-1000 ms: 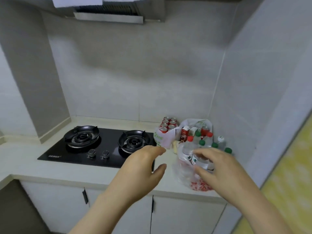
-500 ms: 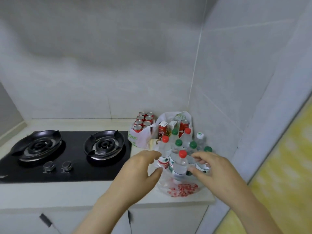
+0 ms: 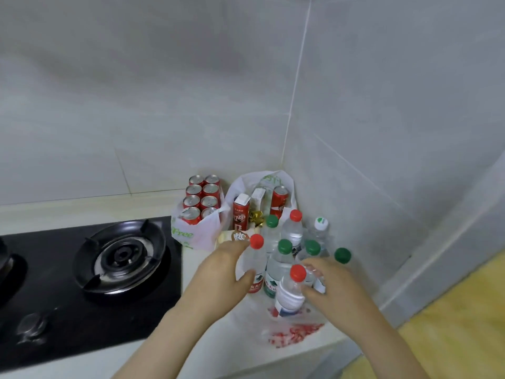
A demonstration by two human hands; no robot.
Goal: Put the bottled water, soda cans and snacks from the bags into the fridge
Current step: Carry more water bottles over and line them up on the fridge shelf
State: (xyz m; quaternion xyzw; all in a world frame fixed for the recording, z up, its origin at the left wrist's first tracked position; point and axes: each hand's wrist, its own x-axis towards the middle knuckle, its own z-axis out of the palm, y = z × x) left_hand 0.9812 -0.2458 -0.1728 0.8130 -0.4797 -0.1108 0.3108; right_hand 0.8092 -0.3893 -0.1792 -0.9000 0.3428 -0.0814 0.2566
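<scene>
Red- and green-capped water bottles (image 3: pixel 277 269) stand bagged at the counter's (image 3: pixel 237 343) right corner, soda cans (image 3: pixel 202 201) and snacks (image 3: pixel 256 218) behind; our left hand (image 3: pixel 221 274) and right hand (image 3: pixel 338 294) each curl round one, apparently nothing unpacked yet.

A kitchen, probably a home one: a black gas hob (image 3: pixel 82 291) with ring burner (image 3: pixel 123 255) and knobs (image 3: pixel 32 325) fills the lower left, set in a pale desk (image 3: pixel 235 351) against grey tiled walls (image 3: pixel 164 105) meeting in a corner.

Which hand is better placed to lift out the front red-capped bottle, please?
Likely the right hand: its thumb lies against the front bottle, while the left hand is at another bottle behind.
</scene>
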